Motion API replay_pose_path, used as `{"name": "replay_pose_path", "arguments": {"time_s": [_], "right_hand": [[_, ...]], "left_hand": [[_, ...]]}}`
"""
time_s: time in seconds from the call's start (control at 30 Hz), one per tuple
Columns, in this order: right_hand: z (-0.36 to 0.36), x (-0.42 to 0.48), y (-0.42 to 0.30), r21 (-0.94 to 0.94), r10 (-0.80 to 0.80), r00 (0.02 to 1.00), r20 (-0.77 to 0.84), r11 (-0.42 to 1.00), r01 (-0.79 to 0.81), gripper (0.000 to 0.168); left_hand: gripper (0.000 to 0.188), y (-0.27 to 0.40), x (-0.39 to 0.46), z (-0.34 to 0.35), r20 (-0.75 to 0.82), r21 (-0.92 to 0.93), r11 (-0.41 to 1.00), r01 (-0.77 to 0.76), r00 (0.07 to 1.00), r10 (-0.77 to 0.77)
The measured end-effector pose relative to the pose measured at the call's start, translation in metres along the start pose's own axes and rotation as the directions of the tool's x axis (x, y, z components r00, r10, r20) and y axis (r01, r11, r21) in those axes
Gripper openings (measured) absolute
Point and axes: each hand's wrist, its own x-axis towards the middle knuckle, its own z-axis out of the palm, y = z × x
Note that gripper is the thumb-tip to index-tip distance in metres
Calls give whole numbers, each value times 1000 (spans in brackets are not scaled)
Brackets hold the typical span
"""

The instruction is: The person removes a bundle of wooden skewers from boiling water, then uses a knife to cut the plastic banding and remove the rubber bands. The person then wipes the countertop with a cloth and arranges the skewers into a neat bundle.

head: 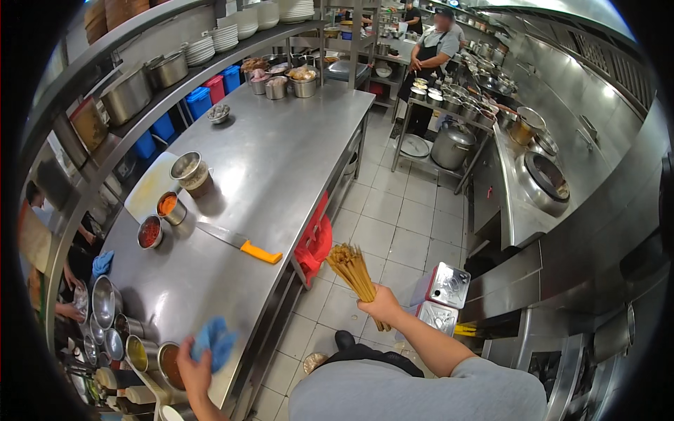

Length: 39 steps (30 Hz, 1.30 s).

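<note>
My right hand point(383, 305) grips a bundle of thin yellow-brown sticks point(352, 269) over the tiled floor, their ends pointing up and away from me. At the near end of the steel table point(253, 184), my left hand point(196, 363) holds a crumpled blue cloth point(216, 343), blurred, beside a metal pot of brown sauce point(172, 366). Farther up the table lies a knife with an orange handle point(261, 252). Left of its blade stand a metal pot with orange contents point(171, 206) and a bowl of chopped red pieces point(150, 232).
Metal bowls point(107, 302) crowd the near left. A red plastic bag point(314, 242) hangs at the table's edge. Square tins point(448, 284) stand on the floor to the right. A person in an apron point(438, 47) stands beyond a trolley of pots; another person's hands point(71, 310) show at far left.
</note>
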Motion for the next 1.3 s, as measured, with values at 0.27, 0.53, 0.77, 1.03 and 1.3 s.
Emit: {"name": "replay_pose_path", "arguments": {"time_s": [0.27,0.53,0.77,1.03,1.3], "right_hand": [[37,-39,-11,199,-167,985,-32,965,170,20],[107,-76,-103,402,-356,732,581,907,122,18],[148,-78,-144,249,-253,297,921,967,50,15],[201,-77,-137,496,-439,524,730,868,35,88],[171,-60,-76,67,-414,815,406,903,425,90]], "left_hand": [[81,-34,93,43,-18,256,948,-191,979,203],[122,121,-18,111,569,-820,423,385,629,530],[68,113,-31,57,599,-782,470,409,703,384],[18,90,-38,29,328,-747,621,237,944,35],[31,33,13,5,-373,-400,883,-246,924,88]]}}
